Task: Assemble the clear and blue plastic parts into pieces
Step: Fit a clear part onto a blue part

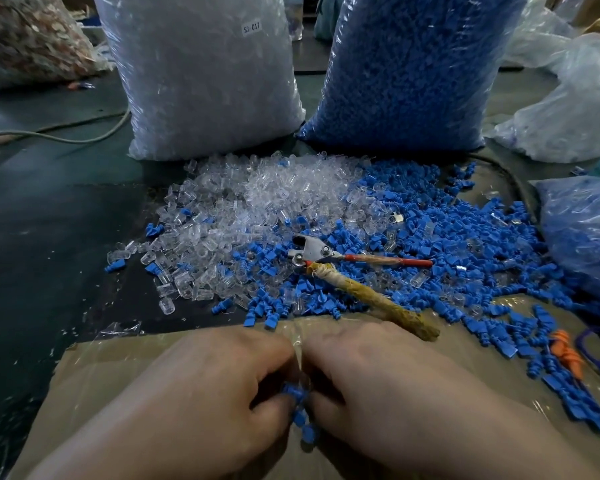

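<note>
My left hand (222, 386) and my right hand (368, 375) meet low in the view, fingers curled toward each other over a tape-covered cardboard sheet (118, 368). Between the fingertips I see blue plastic parts (298, 407); both hands seem to pinch them, and any clear part there is hidden. Beyond the hands lies a heap of loose clear plastic parts (257, 202) on the left and a wide spread of loose blue plastic parts (465, 244) on the right, mixed where they meet.
Pliers (323, 254) with a red handle and a tape-wrapped handle lie on the pile. A tall bag of clear parts (201, 81) and a bag of blue parts (413, 71) stand behind. Another blue-filled bag (586, 237) sits right; an orange part (565, 351) lies nearby.
</note>
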`<state>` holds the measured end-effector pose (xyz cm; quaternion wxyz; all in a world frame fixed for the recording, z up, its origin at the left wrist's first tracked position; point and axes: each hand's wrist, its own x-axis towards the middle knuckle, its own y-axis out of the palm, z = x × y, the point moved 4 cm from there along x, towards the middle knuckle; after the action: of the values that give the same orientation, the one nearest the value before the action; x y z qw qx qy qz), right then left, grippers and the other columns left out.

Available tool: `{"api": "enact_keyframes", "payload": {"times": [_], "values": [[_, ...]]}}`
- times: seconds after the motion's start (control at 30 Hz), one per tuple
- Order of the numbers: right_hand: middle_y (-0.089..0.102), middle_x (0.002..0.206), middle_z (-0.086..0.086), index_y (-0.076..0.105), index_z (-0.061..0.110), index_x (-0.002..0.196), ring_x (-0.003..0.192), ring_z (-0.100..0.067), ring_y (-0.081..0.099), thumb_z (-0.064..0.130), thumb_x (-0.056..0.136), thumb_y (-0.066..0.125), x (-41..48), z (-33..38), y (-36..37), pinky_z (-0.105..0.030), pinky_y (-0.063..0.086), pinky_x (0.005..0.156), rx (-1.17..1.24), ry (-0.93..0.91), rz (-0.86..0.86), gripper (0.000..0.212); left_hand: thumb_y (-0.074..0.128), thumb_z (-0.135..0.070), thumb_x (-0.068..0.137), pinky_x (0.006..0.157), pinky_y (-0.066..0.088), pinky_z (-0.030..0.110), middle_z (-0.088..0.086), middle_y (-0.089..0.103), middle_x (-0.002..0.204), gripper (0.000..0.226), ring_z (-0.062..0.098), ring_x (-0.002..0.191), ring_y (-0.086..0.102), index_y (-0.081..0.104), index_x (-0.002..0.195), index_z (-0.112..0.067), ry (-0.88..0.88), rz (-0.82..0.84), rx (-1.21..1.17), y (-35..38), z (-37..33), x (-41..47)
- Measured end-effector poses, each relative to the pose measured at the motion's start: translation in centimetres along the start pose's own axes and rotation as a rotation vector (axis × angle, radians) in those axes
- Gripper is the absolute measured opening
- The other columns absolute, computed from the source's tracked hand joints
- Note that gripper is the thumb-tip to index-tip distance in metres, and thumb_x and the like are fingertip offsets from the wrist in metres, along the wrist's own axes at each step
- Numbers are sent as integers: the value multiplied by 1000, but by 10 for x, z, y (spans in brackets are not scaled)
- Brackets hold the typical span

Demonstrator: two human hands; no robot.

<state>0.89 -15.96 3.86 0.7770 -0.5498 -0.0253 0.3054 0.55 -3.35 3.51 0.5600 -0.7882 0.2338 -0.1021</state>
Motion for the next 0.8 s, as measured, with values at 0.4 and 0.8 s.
{"api": "enact_keyframes", "payload": {"times": [0.4, 0.8], "values": [[58, 87, 17, 44, 42, 104, 77, -2, 55, 61, 88, 54, 14, -30, -13, -29, 47, 63, -6, 173, -338, 26, 37, -80, 70, 58, 43, 20, -18, 57, 77, 46, -3, 68, 54, 44, 103, -49, -274, -335, 32, -7, 49, 8], [46, 84, 10, 44, 32, 99, 70, -19, 56, 40, 97, 44, 39, -24, 1, -33, 22, 47, -243, 35, -491, 8, 62, -46, 88, 71, 43, 25, -16, 63, 97, 28, 9, 89, 61, 66, 114, -37, -204, -368, 58, 9, 33, 25]]}}
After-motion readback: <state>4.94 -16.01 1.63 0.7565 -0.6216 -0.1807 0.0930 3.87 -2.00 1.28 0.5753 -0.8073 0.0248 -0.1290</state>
